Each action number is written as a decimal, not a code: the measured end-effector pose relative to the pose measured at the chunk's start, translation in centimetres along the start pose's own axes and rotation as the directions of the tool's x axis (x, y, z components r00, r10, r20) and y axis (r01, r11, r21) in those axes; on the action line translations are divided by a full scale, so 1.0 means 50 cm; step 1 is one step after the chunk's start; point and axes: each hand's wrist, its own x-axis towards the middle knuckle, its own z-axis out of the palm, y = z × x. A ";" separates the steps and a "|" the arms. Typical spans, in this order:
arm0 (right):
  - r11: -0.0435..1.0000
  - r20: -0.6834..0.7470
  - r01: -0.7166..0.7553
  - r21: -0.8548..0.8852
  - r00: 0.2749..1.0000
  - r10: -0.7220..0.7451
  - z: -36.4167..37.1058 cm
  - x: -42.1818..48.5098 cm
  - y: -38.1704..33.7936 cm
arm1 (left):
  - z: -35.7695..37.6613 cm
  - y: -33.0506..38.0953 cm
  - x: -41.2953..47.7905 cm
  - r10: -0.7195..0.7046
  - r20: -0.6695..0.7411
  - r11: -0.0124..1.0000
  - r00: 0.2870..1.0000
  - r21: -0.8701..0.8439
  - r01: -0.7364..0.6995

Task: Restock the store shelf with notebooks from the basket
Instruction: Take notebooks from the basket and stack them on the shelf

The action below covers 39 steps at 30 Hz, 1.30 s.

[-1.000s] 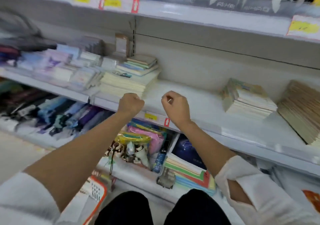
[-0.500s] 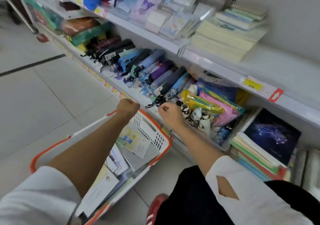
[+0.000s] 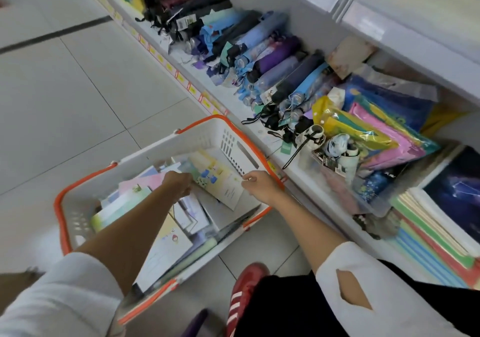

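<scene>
A: Head view, down into a white, orange-rimmed basket (image 3: 197, 139) on the floor (image 3: 78, 103), just beside the low shelf (image 3: 233, 103) of folded umbrellas (image 3: 275, 58).

B: And the notebooks (image 3: 166, 248)?

A: Heaped loose inside.

B: And the left hand (image 3: 178, 184)?

A: Curled over the left edge of the pale yellow notebook (image 3: 220, 180) on top.

B: And the right hand (image 3: 261, 186)?

A: At its right corner, fingers bent; gripping or only touching, cannot tell.

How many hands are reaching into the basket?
2. The left hand holds the left edge of a pale yellow notebook in the basket; the right hand pinches its right edge.
</scene>
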 end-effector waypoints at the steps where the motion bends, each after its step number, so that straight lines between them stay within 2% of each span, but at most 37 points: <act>1: 1.000 -0.006 0.001 0.001 1.000 -0.001 -0.003 0.005 0.002 | 0.003 -0.005 0.012 -0.003 -0.015 1.000 1.000 -0.011 0.003; 9: 0.998 -0.034 0.021 0.064 0.999 -0.019 -0.004 0.032 0.007 | 0.058 0.019 0.035 -0.052 -0.090 0.994 0.995 -0.105 0.042; 16: 0.992 -0.077 0.035 0.122 0.997 -0.025 -0.009 0.041 0.010 | 0.117 0.040 0.010 0.028 0.028 0.981 0.999 -0.193 -0.022; 18: 0.993 -0.078 0.033 0.116 0.997 -0.024 -0.012 0.038 0.010 | 0.098 0.040 0.008 0.058 -0.034 0.988 0.998 -0.144 -0.062; 21: 0.991 -0.080 0.027 0.129 0.997 -0.017 -0.009 0.026 -0.002 | 0.018 0.024 -0.008 0.128 -0.220 0.990 0.967 -0.038 -0.139; 23: 0.993 -0.063 0.024 0.118 0.998 -0.016 0.005 0.020 -0.014 | -0.055 -0.007 -0.018 0.136 -0.353 0.987 0.925 -0.030 -0.156; 25: 0.993 -0.046 0.027 0.112 0.999 -0.022 0.028 0.015 -0.034 | -0.124 -0.050 -0.035 0.125 -0.416 0.988 0.901 -0.029 -0.150; 29: 0.994 0.000 0.070 0.079 0.997 -0.071 0.086 0.002 -0.102 | -0.204 -0.148 -0.071 0.046 -0.413 0.992 0.910 -0.087 -0.089; 32: 0.996 0.050 0.068 0.057 0.996 -0.071 0.148 -0.009 -0.150 | -0.214 -0.177 -0.124 -0.033 -0.387 0.969 0.921 -0.237 -0.065; 35: 0.996 0.110 0.089 -0.011 0.990 -0.087 0.213 -0.023 -0.169 | -0.211 -0.234 -0.094 -0.114 -0.271 0.922 0.956 -0.387 0.001; 37: 0.996 0.135 0.079 -0.046 0.988 -0.072 0.252 -0.030 -0.166 | -0.209 -0.375 0.087 -0.171 -0.251 0.960 0.953 -0.260 0.104; 39: 0.992 0.204 0.048 -0.115 0.979 -0.024 0.282 -0.036 -0.159 | -0.204 -0.441 0.168 -0.271 -0.214 0.952 0.938 -0.205 0.228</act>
